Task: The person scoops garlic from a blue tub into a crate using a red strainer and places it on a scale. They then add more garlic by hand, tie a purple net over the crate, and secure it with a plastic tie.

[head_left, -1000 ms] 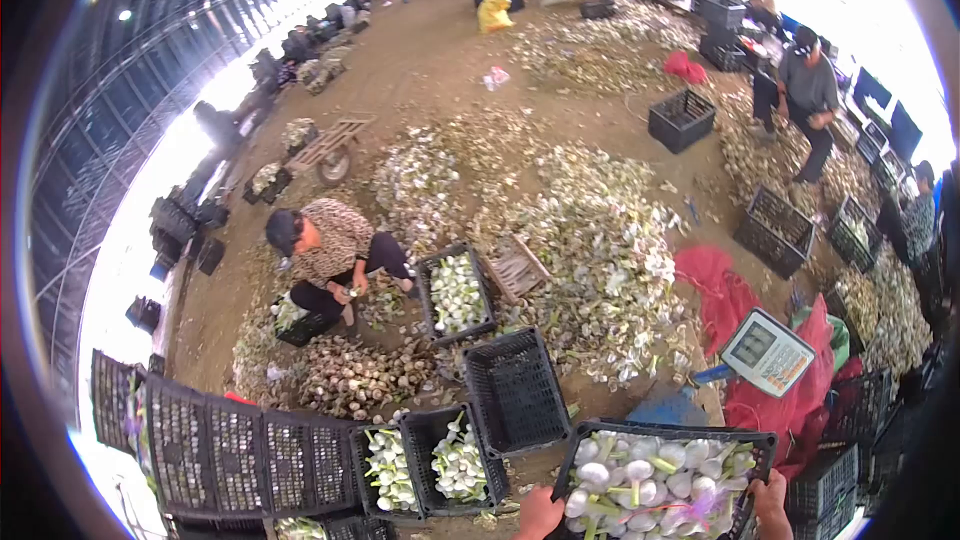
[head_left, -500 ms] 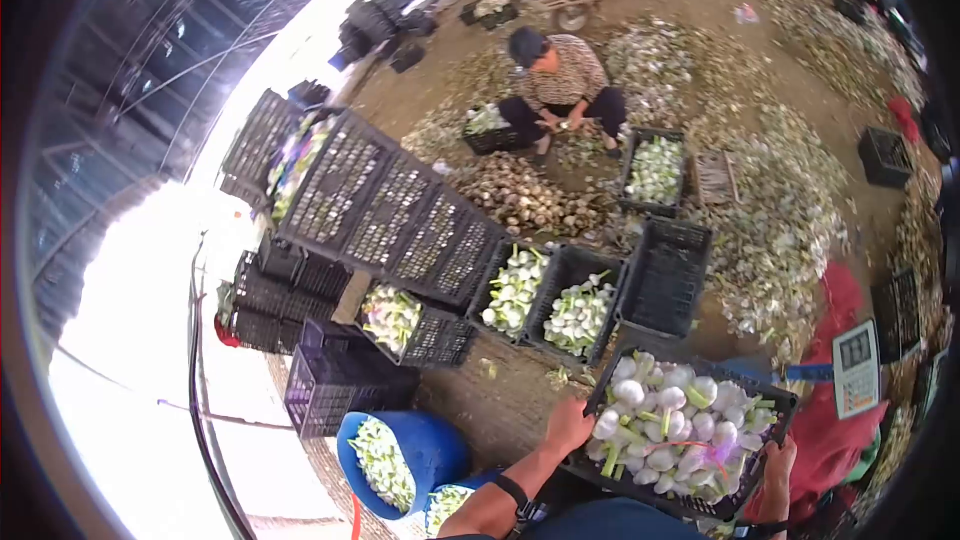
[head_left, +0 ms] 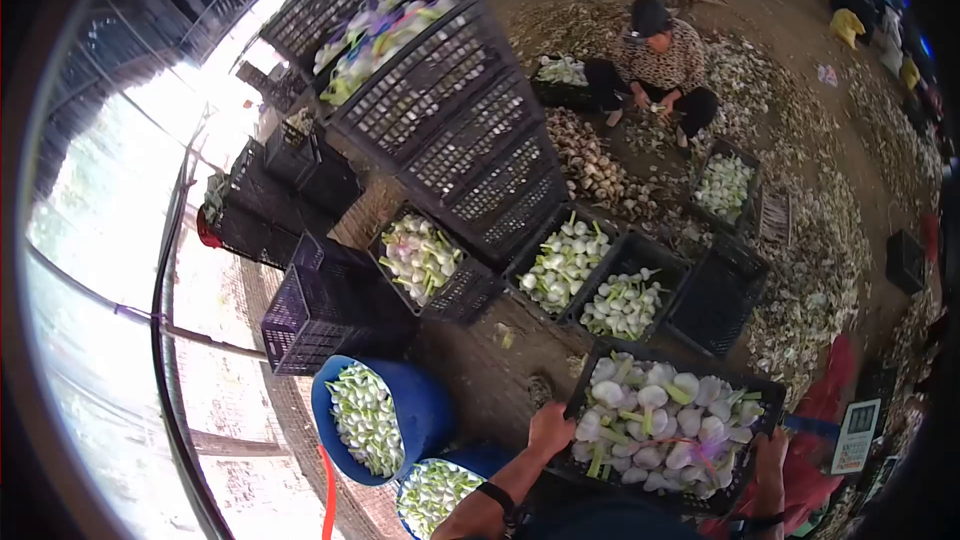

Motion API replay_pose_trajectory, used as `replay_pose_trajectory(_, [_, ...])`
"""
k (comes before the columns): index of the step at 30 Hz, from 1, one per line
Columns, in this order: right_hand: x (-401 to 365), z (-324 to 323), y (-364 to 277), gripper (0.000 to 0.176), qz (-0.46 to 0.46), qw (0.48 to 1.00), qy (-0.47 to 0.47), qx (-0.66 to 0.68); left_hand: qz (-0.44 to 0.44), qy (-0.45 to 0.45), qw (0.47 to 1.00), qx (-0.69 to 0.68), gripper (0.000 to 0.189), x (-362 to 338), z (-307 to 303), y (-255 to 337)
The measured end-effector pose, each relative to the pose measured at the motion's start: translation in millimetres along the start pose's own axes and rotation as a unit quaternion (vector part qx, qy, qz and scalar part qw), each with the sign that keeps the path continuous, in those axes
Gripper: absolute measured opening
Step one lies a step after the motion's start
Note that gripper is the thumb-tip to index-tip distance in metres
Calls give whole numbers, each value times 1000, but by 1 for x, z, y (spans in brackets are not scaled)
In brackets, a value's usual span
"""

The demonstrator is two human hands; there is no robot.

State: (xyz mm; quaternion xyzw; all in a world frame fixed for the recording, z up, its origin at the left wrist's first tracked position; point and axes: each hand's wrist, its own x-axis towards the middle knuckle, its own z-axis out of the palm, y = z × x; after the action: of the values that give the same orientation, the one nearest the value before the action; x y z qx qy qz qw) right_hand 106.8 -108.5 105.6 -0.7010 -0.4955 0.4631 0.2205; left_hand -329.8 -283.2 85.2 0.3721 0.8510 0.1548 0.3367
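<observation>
A black plastic crate [head_left: 772, 396] heaped with garlic bulbs [head_left: 665, 420] is held out in front of my body. My left hand [head_left: 551, 431] is closed on its left edge, and my right hand [head_left: 770, 455] grips the right edge. Short green stems and a few pinkish strands show among the bulbs. Just beyond the crate stand two floor crates with garlic, one holding a fuller load [head_left: 566, 262] and one a smaller load [head_left: 622, 303]. Beside them sits an empty black crate [head_left: 716, 298].
Tall stacked crates [head_left: 470, 130] full of garlic rise ahead on the left. Blue tubs [head_left: 425, 420] of green-white pieces stand at lower left. A scale display [head_left: 856, 437] is at right. Farther off, a person [head_left: 660, 65] sits among garlic and peelings.
My view has turned left and come nearer the stacked crates, which look larger. The garlic crate stays in both my hands. The scale display sits lower in view.
</observation>
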Motion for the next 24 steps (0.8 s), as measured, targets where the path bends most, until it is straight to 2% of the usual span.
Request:
replay_pose_trajectory(2, [-10,34,-46,11,-30,998,-15,-45,-7,1,1000,-21,31,19,-34,-22])
replay_pose_trajectory(5, [-16,84,-77,11,-37,998,-13,-53,-63,-9,996,-61,29,32,-82,-59])
replay_pose_trajectory(7, [-12,121,-103,10,-53,997,-27,-52,-22,22,998,-52,28,53,-109,-83])
replay_pose_trajectory(8, [-13,138,-115,10,-61,996,-34,-49,-30,26,998,-53,28,59,-122,-96])
replay_pose_trajectory(10, [-12,172,-139,10,-63,994,-63,-59,-31,98,992,-76,25,72,-155,-107])
replay_pose_trajectory(12, [-17,207,-167,9,-59,994,-86,-19,-53,98,993,-45,25,77,-193,-122])
replay_pose_trajectory(14, [-3,240,-167,10,-71,992,-101,-27,-82,108,990,-34,23,81,-218,-132])
replay_pose_trajectory(15, [3,251,-167,11,-79,991,-105,-31,-88,112,989,-38,23,78,-222,-138])
replay_pose_trajectory(17, [22,279,-175,8,-101,986,-128,-35,-79,178,979,-57,21,83,-234,-154])
replay_pose_trajectory(20, [33,311,-175,3,-120,976,-179,-35,-102,187,976,-48,20,79,-254,-178])
replay_pose_trajectory(24, [20,357,-218,6,-104,975,-189,-56,-132,194,969,-80,22,94,-264,-216])
